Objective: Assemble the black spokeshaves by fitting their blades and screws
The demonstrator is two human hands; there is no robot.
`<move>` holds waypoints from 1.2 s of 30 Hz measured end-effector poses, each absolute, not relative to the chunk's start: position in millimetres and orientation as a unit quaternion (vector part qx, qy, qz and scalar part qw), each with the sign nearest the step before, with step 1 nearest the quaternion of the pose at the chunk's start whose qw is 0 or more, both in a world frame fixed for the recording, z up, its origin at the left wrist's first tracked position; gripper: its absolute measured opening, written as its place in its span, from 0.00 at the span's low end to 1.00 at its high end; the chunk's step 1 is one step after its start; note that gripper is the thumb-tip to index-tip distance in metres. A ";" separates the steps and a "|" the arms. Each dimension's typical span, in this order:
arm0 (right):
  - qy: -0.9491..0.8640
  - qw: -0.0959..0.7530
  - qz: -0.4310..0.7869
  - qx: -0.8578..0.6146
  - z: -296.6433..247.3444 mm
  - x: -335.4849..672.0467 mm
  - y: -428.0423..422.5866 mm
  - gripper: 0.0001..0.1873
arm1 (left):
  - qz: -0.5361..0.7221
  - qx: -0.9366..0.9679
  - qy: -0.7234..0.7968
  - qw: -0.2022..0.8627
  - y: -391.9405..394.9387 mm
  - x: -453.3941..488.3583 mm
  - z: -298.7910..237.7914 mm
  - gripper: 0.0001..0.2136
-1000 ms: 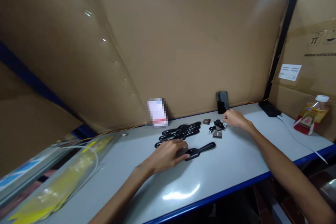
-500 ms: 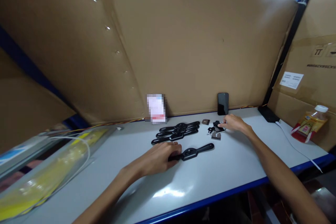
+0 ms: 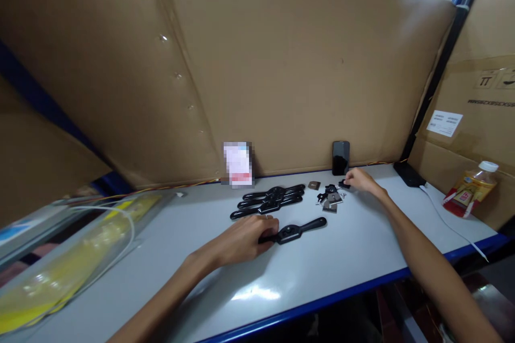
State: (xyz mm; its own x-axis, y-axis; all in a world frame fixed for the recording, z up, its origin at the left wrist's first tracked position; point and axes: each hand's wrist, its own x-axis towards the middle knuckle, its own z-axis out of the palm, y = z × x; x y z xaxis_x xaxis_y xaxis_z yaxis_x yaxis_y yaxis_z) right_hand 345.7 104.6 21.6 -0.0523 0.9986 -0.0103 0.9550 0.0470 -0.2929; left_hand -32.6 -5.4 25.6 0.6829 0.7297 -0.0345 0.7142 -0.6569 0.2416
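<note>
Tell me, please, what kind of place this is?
Likely a factory assembly bench: cardboard walls around a grey table, a stack of identical black handles, and small parts at the right hand.

A single camera, worn on the head, looks forward and down from the blue near edge of the tabletop. It faces the cardboard wall that closes the far side. Both forearms come in from the bottom of the frame, and the left hand and right hand lie at arm's length, mid-frame, too small for finger detail. The wide lens also takes in a plastic sleeve far left and a bottle far right.
</note>
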 end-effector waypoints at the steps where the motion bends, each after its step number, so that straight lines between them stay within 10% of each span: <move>1: -0.707 0.096 0.106 -0.692 22.5 351.9 104.9 0.07 | 0.034 0.910 0.396 0.119 -5.2 -32.9 25.3 0.04; 19: -0.832 0.029 0.133 -0.538 30.9 314.8 78.5 0.22 | 0.067 0.913 0.388 0.110 -3.5 -30.3 19.7 0.06; 36: -0.769 0.132 0.298 -0.549 35.6 324.9 81.2 0.07 | 0.104 0.927 0.349 0.092 -7.8 -12.5 10.1 0.11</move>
